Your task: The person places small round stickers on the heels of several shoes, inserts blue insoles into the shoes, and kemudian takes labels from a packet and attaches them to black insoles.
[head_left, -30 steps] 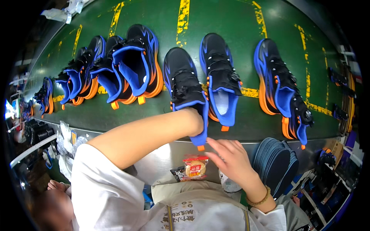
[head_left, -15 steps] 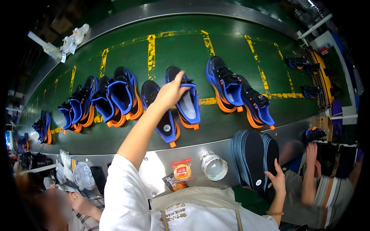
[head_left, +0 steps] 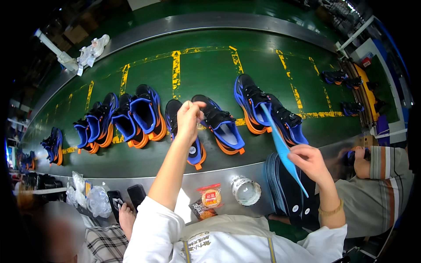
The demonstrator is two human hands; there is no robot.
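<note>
Bright-blue, thin and bowed, an insole-shaped sheet (head_left: 281, 145) slants from your right hand (head_left: 308, 161), pinched at its edge between 3 and 4 o'clock. Your left hand (head_left: 189, 119) has curled fingers at 10 o'clock; you cannot tell from here whether it grips anything. Under it, a black shoe with blue collar and orange sole (head_left: 173, 110) shows a round white label (head_left: 192, 150) inside, so its insole seems fitted. Its black, blue and orange mate (head_left: 213, 115), at that hand's 3 o'clock, shows pale lining and seems unfitted. Dark-mouthed shoes (head_left: 153, 105) toward 9 o'clock tell you nothing certain. Flat, black-faced, rounded insoles (head_left: 287, 190) remain stacked at 4 o'clock, near your smooth green surface (head_left: 204, 65).
</note>
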